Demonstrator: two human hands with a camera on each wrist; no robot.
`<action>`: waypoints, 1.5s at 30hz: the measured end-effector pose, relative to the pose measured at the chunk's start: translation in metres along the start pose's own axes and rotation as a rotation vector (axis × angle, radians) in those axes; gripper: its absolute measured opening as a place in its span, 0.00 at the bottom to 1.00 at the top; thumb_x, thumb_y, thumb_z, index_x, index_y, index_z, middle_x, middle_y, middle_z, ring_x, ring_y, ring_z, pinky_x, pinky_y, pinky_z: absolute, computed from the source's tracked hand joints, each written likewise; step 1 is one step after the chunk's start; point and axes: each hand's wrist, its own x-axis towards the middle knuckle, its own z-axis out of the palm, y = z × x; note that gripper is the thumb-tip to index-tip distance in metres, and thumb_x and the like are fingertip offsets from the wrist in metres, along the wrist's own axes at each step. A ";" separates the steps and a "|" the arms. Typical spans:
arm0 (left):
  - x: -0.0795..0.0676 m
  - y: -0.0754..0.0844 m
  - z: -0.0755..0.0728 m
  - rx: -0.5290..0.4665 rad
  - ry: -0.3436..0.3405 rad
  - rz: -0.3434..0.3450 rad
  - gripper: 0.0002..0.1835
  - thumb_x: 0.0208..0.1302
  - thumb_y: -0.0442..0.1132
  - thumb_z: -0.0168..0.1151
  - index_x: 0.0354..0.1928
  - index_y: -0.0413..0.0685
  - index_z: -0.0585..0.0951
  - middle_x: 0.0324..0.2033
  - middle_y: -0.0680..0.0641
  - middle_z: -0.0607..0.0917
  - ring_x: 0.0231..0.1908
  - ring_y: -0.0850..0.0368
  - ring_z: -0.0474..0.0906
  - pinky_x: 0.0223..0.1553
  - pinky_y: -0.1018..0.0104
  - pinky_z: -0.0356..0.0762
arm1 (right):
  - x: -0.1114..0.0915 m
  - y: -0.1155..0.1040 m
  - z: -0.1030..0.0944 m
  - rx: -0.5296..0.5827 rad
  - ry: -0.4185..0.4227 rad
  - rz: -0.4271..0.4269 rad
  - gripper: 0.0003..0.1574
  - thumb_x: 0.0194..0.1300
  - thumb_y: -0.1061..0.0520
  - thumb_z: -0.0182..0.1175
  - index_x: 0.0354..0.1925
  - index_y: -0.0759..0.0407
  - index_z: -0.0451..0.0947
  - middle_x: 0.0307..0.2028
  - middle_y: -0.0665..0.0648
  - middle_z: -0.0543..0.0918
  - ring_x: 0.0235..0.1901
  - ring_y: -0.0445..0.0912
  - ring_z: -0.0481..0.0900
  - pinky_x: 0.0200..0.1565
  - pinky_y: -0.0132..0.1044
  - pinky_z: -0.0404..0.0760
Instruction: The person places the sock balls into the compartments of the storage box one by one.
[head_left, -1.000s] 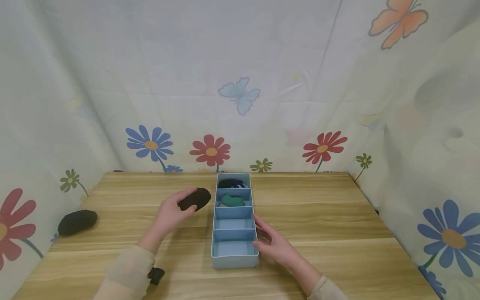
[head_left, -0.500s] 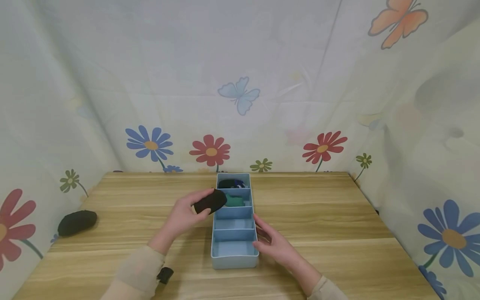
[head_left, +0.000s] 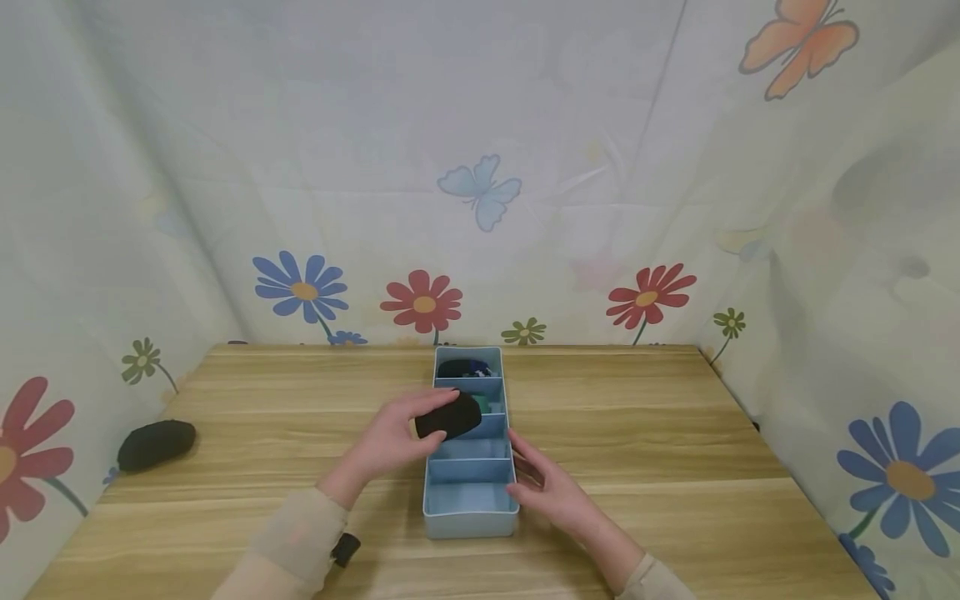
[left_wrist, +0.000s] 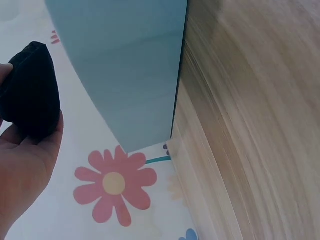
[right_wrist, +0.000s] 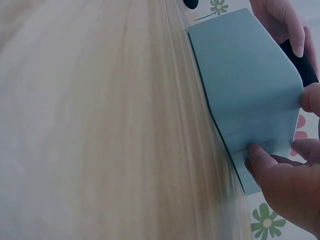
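Observation:
My left hand [head_left: 386, 437] pinches a black rolled-up sock [head_left: 453, 415] between thumb and fingers. Seen from the head, the sock overlaps the second and third compartments of a long light-blue divided box [head_left: 471, 525]. The left wrist view shows the same sock [left_wrist: 35, 92] raised beside the box's outer wall [left_wrist: 125, 75]. My right hand [head_left: 551, 492] touches the box's right side, fingertips against the wall [right_wrist: 250, 85] and near the rim. A dark rolled sock [head_left: 456, 368] with a blue-and-white part lies in the farthest compartment. Behind the held sock, a green sock [head_left: 482, 403] is mostly hidden.
Another dark rolled bundle [head_left: 156, 444] lies at the table's left edge. A small black piece [head_left: 345, 550] shows by the left sleeve. The wooden table [head_left: 637, 417] reaches back to a flowered cloth [head_left: 360, 167], which also hangs at both sides.
My left hand has carried the black sock rightward from beside the box to over its middle, partly covering the green sock. The right hand has stayed at the box's side.

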 end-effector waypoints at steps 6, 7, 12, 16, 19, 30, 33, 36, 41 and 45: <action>0.004 -0.001 0.007 0.013 -0.051 0.056 0.30 0.59 0.34 0.70 0.65 0.51 0.77 0.62 0.46 0.78 0.62 0.45 0.73 0.60 0.43 0.72 | 0.000 0.001 0.000 0.006 -0.003 -0.004 0.48 0.67 0.67 0.60 0.77 0.66 0.47 0.74 0.71 0.51 0.70 0.68 0.56 0.67 0.56 0.59; 0.004 -0.001 0.008 0.017 -0.061 0.064 0.30 0.59 0.34 0.70 0.65 0.50 0.78 0.62 0.46 0.79 0.61 0.45 0.73 0.59 0.43 0.73 | 0.000 0.001 0.000 0.007 -0.004 -0.004 0.48 0.67 0.67 0.60 0.77 0.66 0.47 0.74 0.71 0.51 0.70 0.68 0.56 0.67 0.56 0.59; 0.007 -0.001 0.014 0.027 -0.103 0.110 0.28 0.60 0.35 0.69 0.65 0.48 0.78 0.61 0.45 0.79 0.60 0.46 0.74 0.57 0.47 0.76 | 0.000 0.001 -0.001 0.013 -0.008 -0.007 0.47 0.68 0.68 0.59 0.77 0.65 0.47 0.75 0.71 0.51 0.70 0.69 0.55 0.67 0.56 0.59; 0.009 0.000 0.018 0.028 -0.120 0.118 0.28 0.60 0.35 0.69 0.64 0.48 0.78 0.61 0.45 0.79 0.60 0.46 0.74 0.57 0.48 0.76 | 0.000 0.001 0.000 0.011 -0.009 0.001 0.47 0.68 0.67 0.59 0.77 0.64 0.47 0.75 0.70 0.51 0.70 0.68 0.55 0.67 0.55 0.59; 0.010 -0.001 0.019 0.051 -0.142 0.116 0.28 0.61 0.35 0.68 0.64 0.49 0.78 0.62 0.46 0.78 0.61 0.47 0.74 0.58 0.49 0.75 | 0.000 0.000 0.000 0.003 -0.009 0.010 0.47 0.68 0.67 0.59 0.77 0.62 0.48 0.75 0.69 0.52 0.70 0.68 0.56 0.67 0.55 0.60; 0.015 -0.001 0.021 0.098 -0.214 0.111 0.27 0.62 0.36 0.67 0.65 0.48 0.77 0.63 0.46 0.77 0.62 0.48 0.73 0.58 0.49 0.75 | 0.000 0.000 0.000 -0.017 0.008 0.016 0.47 0.68 0.65 0.60 0.77 0.60 0.49 0.75 0.66 0.53 0.70 0.66 0.58 0.66 0.53 0.62; 0.017 -0.001 0.022 0.123 -0.226 0.112 0.27 0.62 0.37 0.67 0.65 0.49 0.78 0.63 0.47 0.77 0.62 0.48 0.72 0.59 0.49 0.74 | -0.001 0.001 0.000 -0.002 0.004 0.010 0.47 0.68 0.65 0.61 0.77 0.61 0.49 0.75 0.67 0.53 0.70 0.66 0.58 0.67 0.53 0.62; 0.018 -0.001 0.023 0.143 -0.238 0.117 0.27 0.62 0.37 0.67 0.65 0.49 0.78 0.63 0.47 0.77 0.63 0.49 0.72 0.59 0.49 0.74 | -0.001 0.001 0.000 0.003 0.001 0.005 0.48 0.68 0.64 0.61 0.77 0.61 0.49 0.75 0.68 0.53 0.70 0.66 0.57 0.67 0.53 0.61; 0.020 -0.002 0.025 0.155 -0.257 0.121 0.28 0.62 0.37 0.67 0.66 0.50 0.77 0.64 0.48 0.77 0.63 0.49 0.72 0.59 0.50 0.74 | -0.001 0.000 0.000 0.007 -0.002 0.008 0.47 0.68 0.65 0.60 0.78 0.60 0.49 0.75 0.67 0.53 0.70 0.66 0.58 0.67 0.54 0.61; 0.021 -0.001 0.026 0.163 -0.261 0.121 0.28 0.62 0.37 0.67 0.66 0.50 0.77 0.64 0.48 0.77 0.63 0.49 0.72 0.59 0.51 0.75 | -0.001 -0.001 0.000 0.013 -0.009 0.004 0.47 0.68 0.67 0.59 0.78 0.60 0.48 0.75 0.67 0.52 0.70 0.65 0.57 0.67 0.55 0.60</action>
